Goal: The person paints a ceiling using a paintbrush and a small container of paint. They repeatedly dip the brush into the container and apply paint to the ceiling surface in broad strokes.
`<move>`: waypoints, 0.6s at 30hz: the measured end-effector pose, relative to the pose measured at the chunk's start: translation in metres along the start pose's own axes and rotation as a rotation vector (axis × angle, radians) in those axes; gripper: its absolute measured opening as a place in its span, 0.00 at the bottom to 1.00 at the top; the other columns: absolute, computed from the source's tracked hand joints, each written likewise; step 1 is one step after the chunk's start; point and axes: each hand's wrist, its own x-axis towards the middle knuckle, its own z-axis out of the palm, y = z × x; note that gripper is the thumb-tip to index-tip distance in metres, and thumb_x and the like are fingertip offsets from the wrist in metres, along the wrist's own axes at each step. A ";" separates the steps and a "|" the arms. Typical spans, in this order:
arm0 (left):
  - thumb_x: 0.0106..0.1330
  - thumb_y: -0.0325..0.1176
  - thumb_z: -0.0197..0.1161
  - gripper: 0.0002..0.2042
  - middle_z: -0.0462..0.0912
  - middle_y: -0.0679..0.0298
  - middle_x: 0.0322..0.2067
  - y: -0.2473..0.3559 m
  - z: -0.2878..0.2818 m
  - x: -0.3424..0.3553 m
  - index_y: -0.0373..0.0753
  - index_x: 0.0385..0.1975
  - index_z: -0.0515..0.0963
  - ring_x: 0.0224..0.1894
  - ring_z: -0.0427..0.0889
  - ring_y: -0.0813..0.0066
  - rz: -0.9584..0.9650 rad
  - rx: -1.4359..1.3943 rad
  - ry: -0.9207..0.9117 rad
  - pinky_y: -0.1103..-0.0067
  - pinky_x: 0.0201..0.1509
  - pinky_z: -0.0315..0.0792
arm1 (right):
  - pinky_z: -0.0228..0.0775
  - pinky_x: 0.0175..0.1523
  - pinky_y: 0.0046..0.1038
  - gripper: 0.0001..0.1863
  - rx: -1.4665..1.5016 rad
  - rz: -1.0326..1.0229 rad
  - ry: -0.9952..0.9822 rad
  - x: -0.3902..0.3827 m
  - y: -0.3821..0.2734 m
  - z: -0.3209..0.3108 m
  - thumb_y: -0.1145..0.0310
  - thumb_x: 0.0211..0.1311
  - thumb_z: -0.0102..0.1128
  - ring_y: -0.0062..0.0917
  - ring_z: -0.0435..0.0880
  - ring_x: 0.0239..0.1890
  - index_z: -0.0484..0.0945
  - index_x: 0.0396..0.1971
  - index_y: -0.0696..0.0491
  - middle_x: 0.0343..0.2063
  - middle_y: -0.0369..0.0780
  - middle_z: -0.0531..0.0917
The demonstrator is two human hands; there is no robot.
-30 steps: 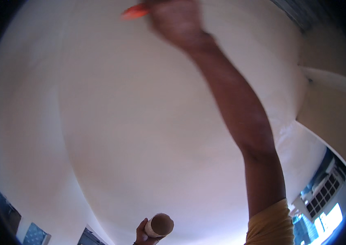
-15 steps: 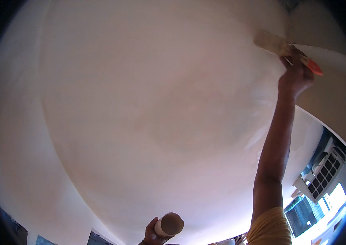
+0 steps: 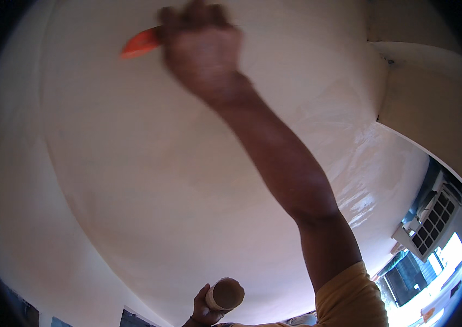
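My right hand (image 3: 203,57), smeared by motion, is raised at the top of the view with its fingers closed round a paintbrush. Only the brush's orange handle end (image 3: 141,43) shows, sticking out to the left; the bristles are hidden behind the hand or beyond the view. Behind it spreads a pale, smooth plastered surface (image 3: 149,163). Low in the middle, my left hand (image 3: 202,309) grips a round, pale container (image 3: 225,294) by its side. The container's open mouth faces me, and its inside looks brownish.
A shiny, wet-looking patch (image 3: 359,204) lies on the surface right of my forearm. At the upper right, a boxed ledge (image 3: 427,103) juts out. Lower right are a white panelled door or shutter (image 3: 432,226) and a bright opening (image 3: 451,253).
My right hand has swept the brush from the upper right corner far to the left, and the brush handle now points left. The left hand with the container is almost unmoved.
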 end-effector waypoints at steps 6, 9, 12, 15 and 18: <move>0.68 0.61 0.49 0.32 0.74 0.59 0.62 0.010 -0.001 -0.009 0.46 0.64 0.70 0.66 0.71 0.55 0.023 0.056 0.015 0.55 0.63 0.70 | 0.78 0.35 0.38 0.11 0.484 0.322 0.019 0.034 -0.009 0.042 0.66 0.44 0.68 0.34 0.84 0.31 0.81 0.30 0.52 0.28 0.42 0.83; 0.69 0.61 0.49 0.31 0.73 0.59 0.63 -0.027 0.031 0.051 0.46 0.64 0.70 0.67 0.70 0.55 0.128 0.000 0.011 0.55 0.65 0.68 | 0.80 0.32 0.26 0.06 1.038 0.891 0.086 0.040 0.088 -0.005 0.72 0.62 0.66 0.24 0.81 0.28 0.77 0.32 0.55 0.26 0.37 0.81; 0.69 0.61 0.49 0.31 0.73 0.58 0.63 -0.030 0.032 0.055 0.46 0.65 0.69 0.67 0.70 0.55 0.062 0.026 0.094 0.54 0.66 0.66 | 0.80 0.29 0.28 0.08 0.956 0.901 0.204 0.011 0.206 -0.046 0.76 0.53 0.69 0.25 0.82 0.25 0.78 0.31 0.56 0.26 0.38 0.82; 0.69 0.61 0.49 0.31 0.72 0.59 0.64 -0.030 0.019 0.054 0.46 0.65 0.69 0.67 0.69 0.56 0.038 0.009 0.105 0.53 0.66 0.66 | 0.78 0.31 0.30 0.06 0.613 0.521 0.205 0.019 0.218 -0.087 0.72 0.59 0.65 0.25 0.82 0.26 0.78 0.33 0.56 0.27 0.38 0.83; 0.68 0.61 0.49 0.31 0.73 0.59 0.63 -0.031 0.021 0.059 0.47 0.65 0.70 0.67 0.70 0.56 0.005 -0.005 0.072 0.53 0.64 0.68 | 0.72 0.35 0.32 0.09 0.175 0.116 0.154 0.027 0.232 -0.082 0.67 0.63 0.65 0.26 0.80 0.28 0.79 0.32 0.57 0.27 0.40 0.83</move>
